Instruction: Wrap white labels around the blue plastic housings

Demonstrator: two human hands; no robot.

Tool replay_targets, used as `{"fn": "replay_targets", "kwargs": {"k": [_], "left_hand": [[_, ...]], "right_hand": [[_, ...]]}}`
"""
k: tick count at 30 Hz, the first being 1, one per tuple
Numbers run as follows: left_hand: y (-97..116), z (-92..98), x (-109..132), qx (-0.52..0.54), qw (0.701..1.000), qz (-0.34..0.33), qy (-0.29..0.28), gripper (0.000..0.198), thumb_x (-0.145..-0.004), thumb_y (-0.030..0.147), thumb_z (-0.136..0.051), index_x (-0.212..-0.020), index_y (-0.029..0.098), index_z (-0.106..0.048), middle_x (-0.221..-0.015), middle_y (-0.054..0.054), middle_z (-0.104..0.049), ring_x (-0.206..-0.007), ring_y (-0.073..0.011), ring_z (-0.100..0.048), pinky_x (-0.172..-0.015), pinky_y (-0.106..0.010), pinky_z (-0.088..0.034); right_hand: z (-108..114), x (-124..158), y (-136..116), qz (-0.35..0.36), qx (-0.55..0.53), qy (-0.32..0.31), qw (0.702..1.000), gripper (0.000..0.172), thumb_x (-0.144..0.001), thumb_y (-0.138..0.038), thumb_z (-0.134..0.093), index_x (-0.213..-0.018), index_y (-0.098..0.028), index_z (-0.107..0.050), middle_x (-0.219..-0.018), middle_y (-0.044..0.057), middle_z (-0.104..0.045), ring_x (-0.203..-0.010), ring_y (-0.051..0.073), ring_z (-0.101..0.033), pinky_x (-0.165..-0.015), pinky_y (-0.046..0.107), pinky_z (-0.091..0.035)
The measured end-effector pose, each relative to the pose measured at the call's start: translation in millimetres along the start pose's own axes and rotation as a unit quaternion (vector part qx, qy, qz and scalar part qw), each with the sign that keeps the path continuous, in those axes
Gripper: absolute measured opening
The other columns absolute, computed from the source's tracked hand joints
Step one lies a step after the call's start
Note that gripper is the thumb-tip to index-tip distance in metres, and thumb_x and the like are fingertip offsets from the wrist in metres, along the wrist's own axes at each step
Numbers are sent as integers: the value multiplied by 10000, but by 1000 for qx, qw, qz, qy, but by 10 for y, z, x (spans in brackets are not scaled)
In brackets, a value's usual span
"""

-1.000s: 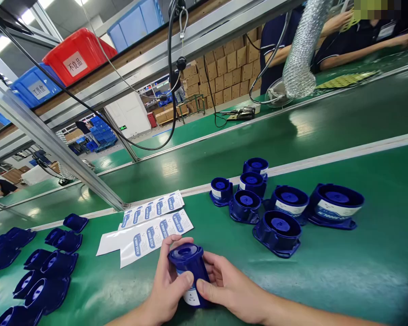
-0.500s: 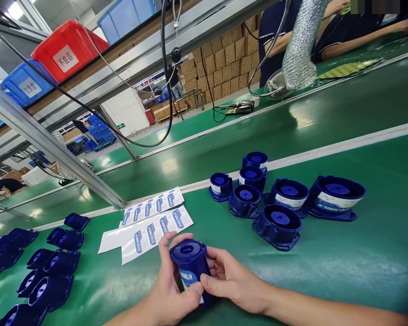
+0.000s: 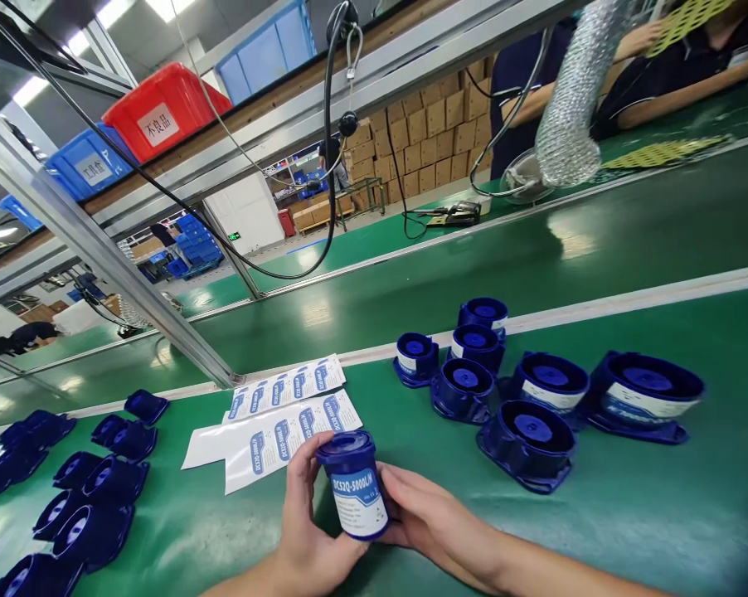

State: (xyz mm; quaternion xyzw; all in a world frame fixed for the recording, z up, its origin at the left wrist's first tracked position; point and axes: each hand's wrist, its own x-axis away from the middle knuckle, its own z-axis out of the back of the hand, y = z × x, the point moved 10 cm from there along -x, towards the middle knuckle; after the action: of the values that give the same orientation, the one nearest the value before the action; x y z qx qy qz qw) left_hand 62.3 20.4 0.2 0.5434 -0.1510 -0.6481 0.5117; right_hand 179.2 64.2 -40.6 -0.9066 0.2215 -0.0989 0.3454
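Note:
A dark blue round housing (image 3: 347,448) is held upright between both hands near the bottom centre, its white and blue label (image 3: 360,502) facing me. My left hand (image 3: 315,526) wraps its left side and underside. Against the right side rests my right hand (image 3: 427,518), its fingers partly hidden behind the housing. Sheets of white and blue labels (image 3: 293,427) lie just beyond my left hand. Several blue housings with labels (image 3: 551,381) stand to the right, and several blue housings (image 3: 94,531) lie at the left.
A metal post (image 3: 131,290) rises from the green bench (image 3: 648,531) at the left. Red (image 3: 162,112) and blue (image 3: 88,162) bins sit on a shelf above. A silver duct (image 3: 570,108) hangs at the upper right, beside people working across the bench.
Both hands have shifted on the housing, and my right thumb has moved off the label's front. The label now faces me more fully. The camera view has shifted slightly.

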Motion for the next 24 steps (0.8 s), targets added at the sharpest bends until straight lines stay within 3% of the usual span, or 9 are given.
{"fn": "replay_targets", "kwargs": {"k": [4,10,16,19,21,24], "left_hand": [[19,75,1,-52,999,-16,1,913,-797,190,-815,-1596,258,-378,-1551,-163,-524,-1455,-362,-547,-1191,-495,-531],[250,107,-31,-102,989,-102,11,934,-825,327,-854,-1632,264,-387,-1492,-174,-571,-1353,-353,-625,-1073,-465,-612],[380,66,-79,-108,988,-110,-8,936,-790,332,-877,-1612,259,-434,-1370,-154,-603,-1220,-328,-681,-989,-447,-644],[409,32,-75,-107,988,-111,-20,905,-785,300,-853,-1595,252,-452,-1366,-156,-595,-1217,-331,-676,-973,-442,-643],[458,22,-69,-98,986,-132,-20,884,-785,274,-833,-1583,253,-454,-1352,-151,-601,-1205,-326,-673,-974,-446,-636],[529,0,-71,-79,982,-170,-23,866,-772,251,-823,-1560,239,-461,-1297,-142,-615,-1158,-304,-669,-949,-427,-633]], "right_hand": [[-19,5,-2,8,27,-12,1000,561,-938,-683,-759,-1324,-276,-769,-1310,107,-762,-1278,311,-652,-1098,484,-508],[-10,7,28,13,97,-25,995,576,-988,-630,-729,-1460,-306,-673,-1462,102,-683,-1309,324,-649,-1143,535,-503],[-92,57,-53,44,223,-15,974,807,-904,-644,-817,-1543,-223,-560,-1482,169,-642,-1352,337,-605,-1200,527,-451],[-63,68,-28,38,262,10,964,902,-865,-694,-820,-1555,-210,-499,-1396,182,-660,-1208,338,-671,-915,443,-631],[7,61,4,22,264,38,964,851,-901,-782,-706,-1505,-211,-527,-1272,151,-686,-1054,310,-715,-691,356,-641],[100,46,4,15,268,74,961,798,-911,-831,-631,-1375,-183,-603,-1103,94,-686,-922,274,-727,-613,322,-619]]}}
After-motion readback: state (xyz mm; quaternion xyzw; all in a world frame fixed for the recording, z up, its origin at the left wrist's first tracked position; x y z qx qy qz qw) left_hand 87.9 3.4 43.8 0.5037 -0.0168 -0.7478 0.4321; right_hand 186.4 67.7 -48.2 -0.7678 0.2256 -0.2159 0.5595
